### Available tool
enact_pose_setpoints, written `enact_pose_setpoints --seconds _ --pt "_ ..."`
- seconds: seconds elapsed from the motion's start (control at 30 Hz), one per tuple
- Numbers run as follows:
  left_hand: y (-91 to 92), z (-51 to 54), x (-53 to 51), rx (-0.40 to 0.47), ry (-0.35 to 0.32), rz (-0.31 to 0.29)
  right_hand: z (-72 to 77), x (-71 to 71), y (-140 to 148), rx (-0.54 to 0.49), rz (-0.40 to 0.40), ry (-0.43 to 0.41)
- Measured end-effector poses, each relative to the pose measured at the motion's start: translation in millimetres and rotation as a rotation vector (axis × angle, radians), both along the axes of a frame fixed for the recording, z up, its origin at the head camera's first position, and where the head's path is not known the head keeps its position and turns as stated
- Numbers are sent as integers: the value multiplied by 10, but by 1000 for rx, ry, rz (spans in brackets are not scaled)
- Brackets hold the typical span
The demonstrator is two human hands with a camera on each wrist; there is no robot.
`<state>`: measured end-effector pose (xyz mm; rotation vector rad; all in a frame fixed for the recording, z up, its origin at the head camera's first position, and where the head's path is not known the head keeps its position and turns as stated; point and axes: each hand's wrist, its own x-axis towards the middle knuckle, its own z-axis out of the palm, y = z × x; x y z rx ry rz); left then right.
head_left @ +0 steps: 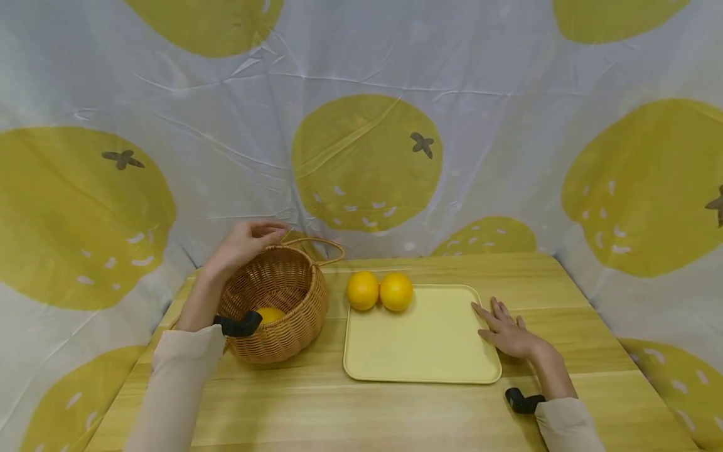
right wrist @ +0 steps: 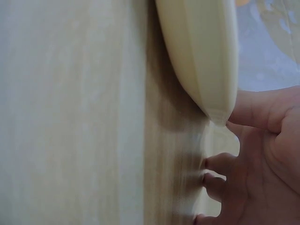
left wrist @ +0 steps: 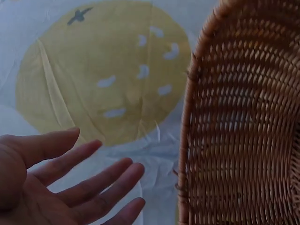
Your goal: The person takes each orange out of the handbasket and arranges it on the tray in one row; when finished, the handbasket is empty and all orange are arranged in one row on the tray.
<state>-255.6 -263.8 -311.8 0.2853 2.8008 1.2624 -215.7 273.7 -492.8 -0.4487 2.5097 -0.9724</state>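
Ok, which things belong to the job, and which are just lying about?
Likely the job:
wicker basket near left hand
fruit inside
tray at right hand
two oranges

Likely just setting:
table
fruit-print cloth

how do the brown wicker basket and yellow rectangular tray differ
The round brown wicker basket is deep; the pale yellow rectangular tray is shallow. The basket has a looped handle, the tray none. One orange-yellow fruit shows in the basket, two on the tray. Both are on the wooden table.

The right hand (right wrist: 262, 164) shows at four o'clock, thumb beside the pale tray (right wrist: 206, 51) at one; wooden surface (right wrist: 70, 117) spans nine o'clock.
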Motion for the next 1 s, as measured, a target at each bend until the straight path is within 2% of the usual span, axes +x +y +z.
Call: enact_pose_setpoints --seconds 0.13,0.3,0.43,0.53,0.6,0.67,0.87,0.93,1.0 --pt "-146 -74 -208 7 7 3 -15 11 16 -6 0 3" --pt "-187 -252 -393 -8 20 -65 -21 13 28 -1 -5 1" --pt "-208 -366 -455 16 35 -66 -13 0 17 -12 -2 3" --pt "-256 -429 -456 55 -6 -58 -2 -7 -7 -14 2 0" --pt "-295 -468 -445 74 -64 -87 3 -5 -21 -10 3 -4" --pt "-339 -507 -438 61 -152 -148 10 -4 -28 -9 2 -7" --pt "-463 -677 -454 -30 -486 -464 14 -8 -16 -6 0 -6" --pt "-485 -727 -446 -46 -593 -501 11 -10 -4 -1 2 -7" --pt "-495 -762 -441 -72 -679 -502 8 -11 15 -4 0 -7"
